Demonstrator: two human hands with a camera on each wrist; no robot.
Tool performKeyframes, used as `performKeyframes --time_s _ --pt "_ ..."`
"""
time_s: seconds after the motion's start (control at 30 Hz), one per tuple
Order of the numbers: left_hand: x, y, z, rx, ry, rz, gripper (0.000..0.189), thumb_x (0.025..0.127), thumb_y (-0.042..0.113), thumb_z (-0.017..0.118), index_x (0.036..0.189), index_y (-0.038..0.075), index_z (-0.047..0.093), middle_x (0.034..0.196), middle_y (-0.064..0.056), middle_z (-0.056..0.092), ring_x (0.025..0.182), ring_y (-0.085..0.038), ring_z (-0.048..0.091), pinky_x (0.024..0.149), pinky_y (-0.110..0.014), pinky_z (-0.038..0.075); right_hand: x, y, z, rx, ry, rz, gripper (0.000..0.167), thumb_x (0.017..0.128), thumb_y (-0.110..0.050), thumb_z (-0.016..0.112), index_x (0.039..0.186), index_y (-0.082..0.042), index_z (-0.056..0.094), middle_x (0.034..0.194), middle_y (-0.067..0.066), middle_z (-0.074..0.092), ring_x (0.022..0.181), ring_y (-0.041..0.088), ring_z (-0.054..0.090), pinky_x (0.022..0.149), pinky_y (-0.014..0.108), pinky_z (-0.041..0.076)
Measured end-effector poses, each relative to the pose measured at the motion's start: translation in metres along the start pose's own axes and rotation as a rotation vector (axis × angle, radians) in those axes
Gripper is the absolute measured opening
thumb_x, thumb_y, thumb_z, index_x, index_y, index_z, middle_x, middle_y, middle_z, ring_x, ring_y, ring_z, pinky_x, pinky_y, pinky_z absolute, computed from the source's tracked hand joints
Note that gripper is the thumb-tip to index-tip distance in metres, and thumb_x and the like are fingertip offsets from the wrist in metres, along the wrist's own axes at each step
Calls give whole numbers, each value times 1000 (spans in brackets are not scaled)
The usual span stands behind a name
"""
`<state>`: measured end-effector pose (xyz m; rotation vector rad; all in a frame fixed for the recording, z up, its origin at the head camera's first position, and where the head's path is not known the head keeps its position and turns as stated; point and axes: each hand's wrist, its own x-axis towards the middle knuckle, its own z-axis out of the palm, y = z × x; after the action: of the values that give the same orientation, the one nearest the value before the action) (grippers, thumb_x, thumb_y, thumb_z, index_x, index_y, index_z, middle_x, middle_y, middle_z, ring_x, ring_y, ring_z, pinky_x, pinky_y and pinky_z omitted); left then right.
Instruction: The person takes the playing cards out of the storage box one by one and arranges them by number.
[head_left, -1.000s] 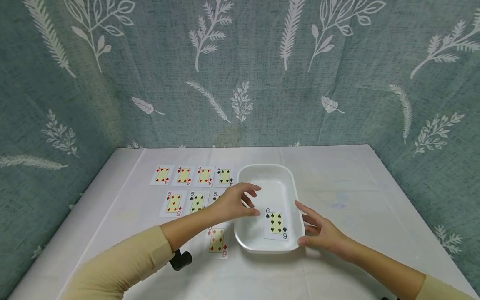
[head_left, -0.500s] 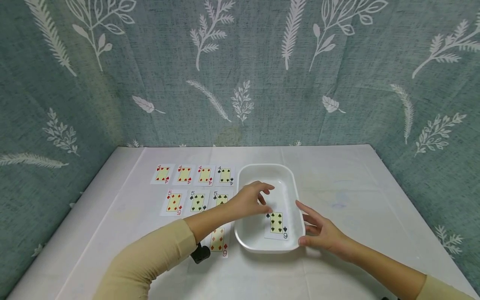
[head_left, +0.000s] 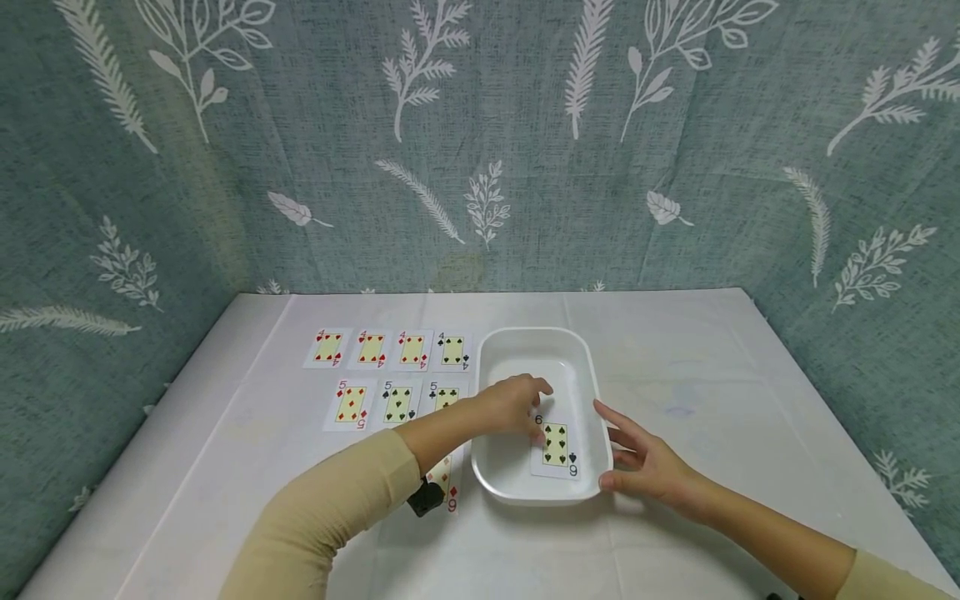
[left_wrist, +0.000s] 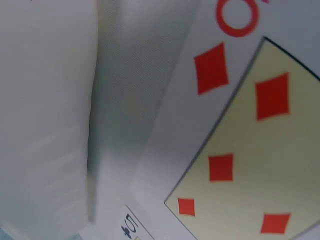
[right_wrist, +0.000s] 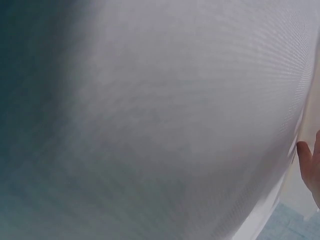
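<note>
A white rectangular tray (head_left: 491, 483) stands on the table with a six of spades (head_left: 558, 467) lying face up inside it. My left hand (head_left: 510, 406) reaches down into the tray from the left. Its thumb overlaps the card's left side, and the fingers bend loosely above the upper edge. At the tray's right wall, my right hand (head_left: 648, 467) touches the side, index finger at the rim and thumb near the front corner. Part of a hand also shows at the edge of the right wrist view. A six of diamonds (left_wrist: 280, 150) fills much of the left wrist view.
Left of the tray lies a row of fours, including a four of spades (head_left: 453, 350). Below it are fives, among them a five of diamonds (head_left: 351, 405). A black wrist camera (head_left: 426, 497) under the left sleeve partly covers the six of diamonds. A patterned curtain (head_left: 480, 150) backs the table.
My left hand has moved right and down inside the tray, reaching the six of spades. The left sleeve and black wrist camera shifted right over the six of diamonds. My right hand stays put.
</note>
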<state>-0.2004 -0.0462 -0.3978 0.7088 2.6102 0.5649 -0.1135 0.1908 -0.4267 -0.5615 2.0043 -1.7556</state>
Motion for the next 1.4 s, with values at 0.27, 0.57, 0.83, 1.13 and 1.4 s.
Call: performKeyframes --time_s 0.27,0.57,0.83,1.13,1.4 --pt "6 3 7 45 6 -28 69 61 30 89 121 17 59 97 3 57 82 -10 54 73 -25 45 -1 -1 -2 6 -5 -19 91 83 -9 73 151 -8 12 140 40 30 116 22 58 88 21 48" --pt "6 2 9 59 5 -16 50 60 32 90 100 17 63 87 6 52 78 -8 50 73 -24 42 0 0 -2 -12 2 -12 92 82 -11 73 151 -8 13 139 40 30 120 47 48 89 21 48" --pt "4 6 11 18 12 37 48 63 22 89 101 11 60 90 3 53 80 -9 50 76 -20 44 0 0 -2 -11 -5 -13 92 82 -11 73 152 -8 13 140 40 29 121 41 50 88 22 49" --pt "2 7 10 3 -18 112 51 71 13 82 114 13 55 103 -4 63 87 -11 57 79 -21 46 0 1 -1 -15 -4 -13 92 82 -11 73 151 -8 12 139 40 30 121 44 48 88 22 49" --pt "0 8 9 2 -8 175 47 78 7 76 122 14 58 108 -2 61 87 -9 52 82 -20 44 0 0 0 -15 -7 -9 92 82 -10 73 151 -7 12 140 40 29 120 39 51 88 22 49"
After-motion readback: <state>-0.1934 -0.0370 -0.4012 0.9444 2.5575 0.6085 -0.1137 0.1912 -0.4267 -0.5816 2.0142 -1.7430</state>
